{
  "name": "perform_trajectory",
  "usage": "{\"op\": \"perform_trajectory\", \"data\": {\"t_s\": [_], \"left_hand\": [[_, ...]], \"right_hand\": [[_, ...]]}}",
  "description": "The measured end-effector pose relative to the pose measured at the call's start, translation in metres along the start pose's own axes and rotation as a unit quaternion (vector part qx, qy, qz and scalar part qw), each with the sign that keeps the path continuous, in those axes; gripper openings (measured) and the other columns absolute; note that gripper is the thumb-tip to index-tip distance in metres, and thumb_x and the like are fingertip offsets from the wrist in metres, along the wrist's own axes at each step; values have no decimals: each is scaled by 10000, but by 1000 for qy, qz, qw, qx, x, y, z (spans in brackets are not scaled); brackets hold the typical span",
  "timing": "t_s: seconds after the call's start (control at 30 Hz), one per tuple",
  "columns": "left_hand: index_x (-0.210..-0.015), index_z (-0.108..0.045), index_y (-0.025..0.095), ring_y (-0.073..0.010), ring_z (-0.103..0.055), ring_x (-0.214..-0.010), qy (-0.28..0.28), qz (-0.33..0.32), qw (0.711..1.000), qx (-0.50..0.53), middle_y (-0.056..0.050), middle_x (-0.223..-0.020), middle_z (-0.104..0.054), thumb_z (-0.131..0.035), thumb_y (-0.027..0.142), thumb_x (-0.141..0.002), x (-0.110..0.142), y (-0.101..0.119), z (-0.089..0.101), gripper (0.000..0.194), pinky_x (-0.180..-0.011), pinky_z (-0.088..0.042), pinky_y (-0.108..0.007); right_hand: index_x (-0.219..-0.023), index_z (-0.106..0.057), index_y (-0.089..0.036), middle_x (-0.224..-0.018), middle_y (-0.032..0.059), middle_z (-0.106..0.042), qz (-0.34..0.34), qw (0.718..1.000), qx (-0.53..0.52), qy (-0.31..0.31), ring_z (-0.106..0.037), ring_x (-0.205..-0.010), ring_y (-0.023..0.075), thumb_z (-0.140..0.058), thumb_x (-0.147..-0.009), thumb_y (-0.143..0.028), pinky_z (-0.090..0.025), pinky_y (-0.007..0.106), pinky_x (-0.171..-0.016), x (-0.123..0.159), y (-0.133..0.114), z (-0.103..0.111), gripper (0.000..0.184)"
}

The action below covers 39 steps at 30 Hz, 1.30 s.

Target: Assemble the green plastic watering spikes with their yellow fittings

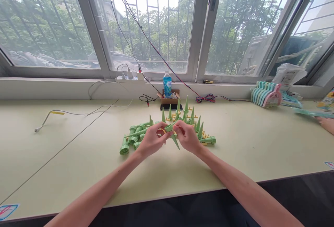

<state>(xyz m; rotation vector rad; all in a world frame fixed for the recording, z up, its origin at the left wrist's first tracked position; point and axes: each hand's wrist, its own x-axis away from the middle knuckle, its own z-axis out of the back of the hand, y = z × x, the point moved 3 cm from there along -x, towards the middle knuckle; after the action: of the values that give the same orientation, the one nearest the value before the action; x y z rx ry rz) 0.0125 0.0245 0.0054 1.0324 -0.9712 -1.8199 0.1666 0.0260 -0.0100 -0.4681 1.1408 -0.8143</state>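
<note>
Above the front middle of the table, my left hand (154, 137) grips a green plastic watering spike (175, 141) by its round open collar, its point slanting down and to the right. Close against the collar, my right hand (185, 134) has its thumb and fingers pinched together; what they hold, if anything, is mostly hidden. Left of my hands lie several green spikes (134, 139) in a loose heap. Behind and right of them, more spikes (200, 130) stand point up among small yellow valve pieces (205, 134).
A small cardboard box (170, 100) and a blue bottle (167, 85) stand near the wall, behind a black phone (167, 107). Cables (208, 98) run along the back. Pastel hangers (266, 94) stand at right, near another person's hand (326, 124).
</note>
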Motion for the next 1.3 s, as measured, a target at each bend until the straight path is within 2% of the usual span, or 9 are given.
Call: {"op": "perform_trajectory", "data": {"t_s": [0.3, 0.53, 0.93, 1.2, 1.3], "left_hand": [[-888, -606, 199, -128, -528, -577, 81, -79, 988, -109, -18, -726, -575, -666, 431, -759, 2, 5, 0, 272, -538, -478, -258], [-918, -598, 204, -113, -515, -548, 72, -83, 988, -113, -15, -752, -578, -672, 456, -754, 1, 5, 0, 309, -505, -476, -248], [-951, -556, 199, -107, -546, -580, 86, -96, 981, -144, -35, -868, -607, -646, 401, -800, 1, 5, -1, 268, -517, -484, -237], [-908, -561, 201, -66, -517, -561, 92, -187, 964, -163, 3, -838, -557, -604, 274, -831, 4, 5, -3, 115, -512, -479, -201], [-933, -562, 202, -63, -513, -564, 88, -181, 966, -164, 0, -856, -557, -597, 256, -832, 4, 6, -3, 120, -516, -481, -198]], "right_hand": [[-756, -472, -197, -546, -52, -350, -14, 1000, -17, -2, -272, -489, 95, -414, -943, -423, -224, 228, -464, 0, 3, 0, 299], [-762, -477, -199, -543, -56, -346, -18, 999, -28, 4, -262, -480, 93, -418, -945, -428, -219, 230, -463, 0, 1, 0, 299], [-797, -470, -196, -546, -57, -391, -26, 998, -61, 2, -279, -469, 86, -440, -940, -418, -226, 223, -455, 0, -2, -1, 265], [-749, -443, -195, -530, -66, -343, -39, 997, -67, 11, -269, -464, 82, -444, -938, -431, -213, 223, -445, 0, 2, -3, 303], [-752, -440, -196, -541, -62, -357, -41, 996, -77, 11, -271, -466, 81, -441, -939, -436, -213, 222, -442, -1, 2, -3, 304]]}}
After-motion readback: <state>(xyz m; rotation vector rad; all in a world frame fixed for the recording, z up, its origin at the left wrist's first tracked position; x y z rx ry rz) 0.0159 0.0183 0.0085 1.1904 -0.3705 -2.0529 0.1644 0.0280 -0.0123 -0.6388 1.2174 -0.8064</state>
